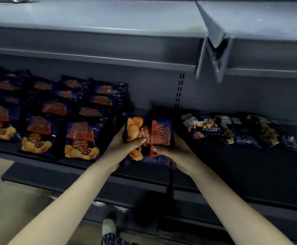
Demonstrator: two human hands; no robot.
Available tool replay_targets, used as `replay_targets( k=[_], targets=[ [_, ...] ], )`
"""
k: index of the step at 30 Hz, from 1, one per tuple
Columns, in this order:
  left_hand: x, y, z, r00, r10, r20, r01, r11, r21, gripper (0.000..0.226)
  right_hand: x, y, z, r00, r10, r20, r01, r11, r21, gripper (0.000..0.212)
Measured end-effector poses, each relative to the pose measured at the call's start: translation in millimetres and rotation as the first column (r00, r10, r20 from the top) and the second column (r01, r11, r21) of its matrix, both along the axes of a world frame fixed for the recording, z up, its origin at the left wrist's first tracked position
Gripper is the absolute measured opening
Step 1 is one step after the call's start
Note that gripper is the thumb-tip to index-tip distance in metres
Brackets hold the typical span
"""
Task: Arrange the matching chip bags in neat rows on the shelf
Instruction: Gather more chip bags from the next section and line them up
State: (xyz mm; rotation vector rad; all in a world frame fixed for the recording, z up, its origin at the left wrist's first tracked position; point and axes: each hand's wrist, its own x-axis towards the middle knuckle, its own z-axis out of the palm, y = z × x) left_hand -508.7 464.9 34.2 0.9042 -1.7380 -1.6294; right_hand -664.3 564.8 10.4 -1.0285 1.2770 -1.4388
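Two hands clamped one chip bag (pixel 150 137) between them: the left hand (pixel 124 145) gripped its yellow-chip end with the thumb across the front, and the right hand (pixel 172 150) gripped the orange-lettered end, thumb likewise on the face. The bag, dark blue and turned sideways, sat over the front part of the dark shelf (pixel 232 174) — whether it touched the shelf I could not tell. At nine o'clock from it, matching blue bags (pixel 55 124) lay flat on the same shelf in overlapping rows running back toward the rear panel, the nearest row just beside the left hand. At three o'clock lay different dark snack packets (pixel 241 131), apart from the held bag. At twelve o'clock a grey upper shelf (pixel 91 18) hung over everything, its bracket (pixel 214 55) at about one o'clock. At six o'clock, below the shelf edge, a shoe (pixel 108 225) stood on the floor (pixel 11 200).
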Motion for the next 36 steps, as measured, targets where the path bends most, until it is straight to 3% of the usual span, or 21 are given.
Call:
replay_targets(
  k=[5, 7, 9, 11, 13, 16, 19, 20, 22, 24, 25, 27, 30, 33, 36],
  targets=[
    [-5, -13, -14, 0.998, 0.048, -0.036, -0.044, 0.994, 0.105, 0.048, 0, -15, -4, 0.996, -0.091, -0.009, 0.091, 0.993, 0.071, 0.047],
    [-11, -15, -16, 0.988, 0.127, -0.086, -0.109, 0.976, 0.188, 0.041, -4, -19, 0, 0.992, -0.080, 0.096, 0.076, 0.996, 0.043, 0.037],
    [-18, -16, -16, 0.949, 0.209, -0.234, -0.105, 0.914, 0.392, 0.037, -11, -21, 1, 0.928, -0.060, 0.369, 0.060, 0.998, 0.011, 0.057],
    [-29, -16, -19, 0.857, 0.299, -0.420, 0.022, 0.793, 0.609, 0.042, -16, -23, -1, 0.869, -0.034, 0.494, 0.056, 0.998, -0.030, 0.075],
    [-40, -14, -22, 0.773, 0.348, -0.531, 0.146, 0.716, 0.683, 0.048, -7, -27, -2, 0.900, -0.042, 0.435, 0.066, 0.997, -0.039, 0.074],
    [-55, -10, -32, 0.722, 0.337, -0.604, 0.237, 0.699, 0.675, 0.057, 15, -39, 1, 0.946, -0.178, 0.270, 0.194, 0.980, -0.035, 0.075],
    [-58, -14, -40, 0.750, 0.296, -0.591, 0.189, 0.760, 0.622, 0.056, 20, -49, -1, 0.930, -0.298, 0.217, 0.315, 0.948, -0.047, 0.086],
    [-56, -19, -41, 0.779, 0.261, -0.571, 0.146, 0.809, 0.570, 0.052, 17, -52, -2, 0.928, -0.313, 0.201, 0.329, 0.943, -0.048, 0.081],
    [-47, -30, -40, 0.880, 0.120, -0.460, 0.059, 0.933, 0.356, 0.050, 5, -59, -1, 0.918, -0.352, 0.184, 0.361, 0.933, -0.015, 0.061],
    [-37, -40, -41, 0.991, -0.006, -0.136, 0.007, 1.000, 0.004, 0.064, -16, -69, 7, 0.903, -0.404, 0.144, 0.409, 0.913, -0.001, 0.057],
    [-32, -44, -43, 0.995, -0.007, 0.104, 0.028, 0.978, -0.206, 0.069, -28, -77, 12, 0.896, -0.433, 0.095, 0.436, 0.900, -0.015, 0.058],
    [-21, -42, -55, 0.881, 0.078, 0.466, 0.212, 0.816, -0.538, 0.069, -45, -92, 20, 0.871, -0.490, -0.047, 0.489, 0.872, -0.034, 0.055],
    [-12, -33, -67, 0.709, 0.100, 0.698, 0.507, 0.615, -0.604, 0.066, -57, -118, 17, 0.829, -0.509, -0.233, 0.522, 0.853, -0.005, 0.045],
    [-11, -32, -70, 0.691, 0.095, 0.717, 0.540, 0.592, -0.598, 0.081, -54, -140, 3, 0.795, -0.484, -0.366, 0.538, 0.841, 0.058, 0.044],
    [-12, -35, -69, 0.685, 0.090, 0.723, 0.548, 0.591, -0.592, 0.063, -46, -154, -8, 0.757, -0.500, -0.421, 0.597, 0.791, 0.133, 0.048]
  ],
)
